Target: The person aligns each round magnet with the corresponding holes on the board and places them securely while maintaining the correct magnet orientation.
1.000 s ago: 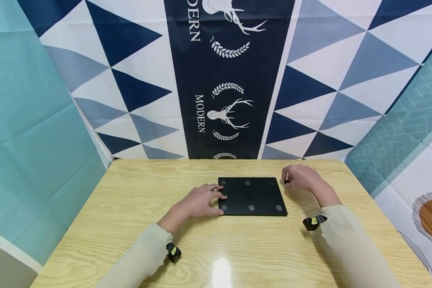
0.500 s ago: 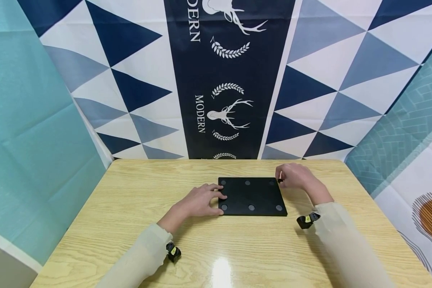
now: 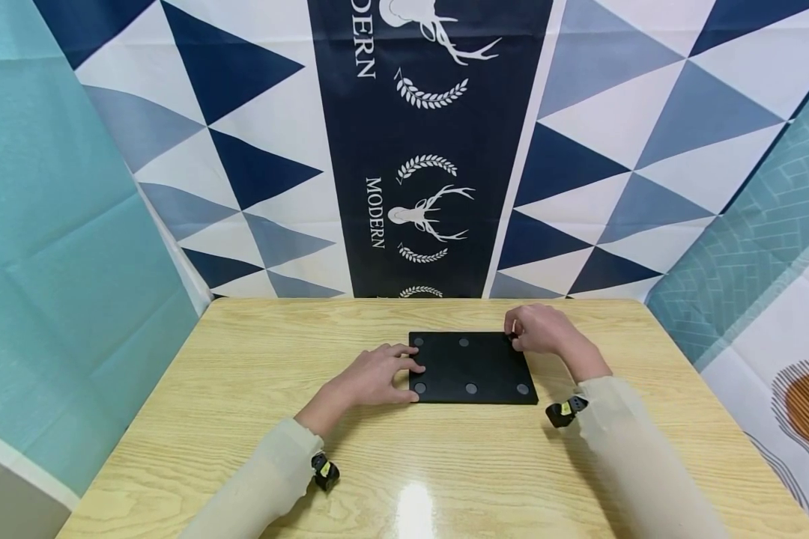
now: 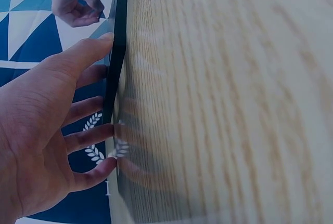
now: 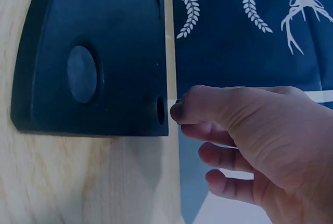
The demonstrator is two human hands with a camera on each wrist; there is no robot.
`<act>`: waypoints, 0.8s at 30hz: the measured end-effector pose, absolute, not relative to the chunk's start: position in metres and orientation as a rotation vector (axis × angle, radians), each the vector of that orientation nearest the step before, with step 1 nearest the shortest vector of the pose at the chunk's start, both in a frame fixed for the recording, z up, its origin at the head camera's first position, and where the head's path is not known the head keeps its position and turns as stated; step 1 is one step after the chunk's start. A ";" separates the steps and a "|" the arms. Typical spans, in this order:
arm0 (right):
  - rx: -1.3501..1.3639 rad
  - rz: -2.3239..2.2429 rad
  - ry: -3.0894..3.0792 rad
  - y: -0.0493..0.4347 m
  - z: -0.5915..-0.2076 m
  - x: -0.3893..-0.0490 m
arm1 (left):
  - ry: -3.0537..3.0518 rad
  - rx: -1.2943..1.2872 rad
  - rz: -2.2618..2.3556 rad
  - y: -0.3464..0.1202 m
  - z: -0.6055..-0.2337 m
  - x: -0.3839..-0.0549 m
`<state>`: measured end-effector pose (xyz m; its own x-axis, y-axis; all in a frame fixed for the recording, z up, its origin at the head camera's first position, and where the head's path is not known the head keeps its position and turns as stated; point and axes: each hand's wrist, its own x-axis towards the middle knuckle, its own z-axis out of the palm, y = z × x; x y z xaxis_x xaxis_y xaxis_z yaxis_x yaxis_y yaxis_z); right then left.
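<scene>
A flat black board [image 3: 485, 367] lies on the table, with several round grey discs [image 5: 82, 74] set in its face. My left hand [image 3: 375, 377] rests at its left edge, fingers spread and thumb at the near corner; the left wrist view shows this hand [image 4: 47, 109] along the board's edge. Over the far right corner is my right hand [image 3: 546, 329], pinching a small dark piece [image 5: 178, 112] between thumb and finger. Most of that piece is hidden by the fingertips, so its full shape cannot be told. In the right wrist view the piece is close to a dark round recess [image 5: 161, 110].
The wooden table [image 3: 350, 464] extends around the board. Behind its far edge hangs a patterned cloth [image 3: 418, 150], with a teal cloth [image 3: 74, 224] at the left. Each sleeve carries a small black wrist device [image 3: 325, 471].
My right hand has moved left with the small dark piece, from beside the board to over its far right corner. The left hand and the board have stayed put.
</scene>
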<state>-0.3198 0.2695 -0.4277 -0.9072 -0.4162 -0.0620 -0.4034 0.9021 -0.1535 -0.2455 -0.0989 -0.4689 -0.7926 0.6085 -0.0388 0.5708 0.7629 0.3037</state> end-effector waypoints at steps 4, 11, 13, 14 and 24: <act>-0.634 -0.227 2.978 0.268 -0.432 -0.320 | 2.822 0.951 0.415 -0.099 -0.469 -0.246; -0.638 -0.231 2.988 0.268 -0.437 -0.320 | 2.822 0.948 0.415 -0.099 -0.469 -0.246; -0.643 -0.234 2.990 0.269 -0.438 -0.320 | 2.823 0.945 0.415 -0.099 -0.470 -0.246; -0.644 -0.237 2.992 0.268 -0.439 -0.320 | 2.823 0.943 0.413 -0.099 -0.470 -0.246; -0.684 -0.225 3.011 0.267 -0.439 -0.319 | 2.823 0.939 0.420 -0.099 -0.469 -0.245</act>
<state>-0.3189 0.2666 -0.4392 -0.9013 -0.4330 -0.0123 -0.4264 0.8918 -0.1511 -0.2445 -0.0985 -0.4686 -0.7964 0.6033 -0.0414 0.5652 0.7669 0.3040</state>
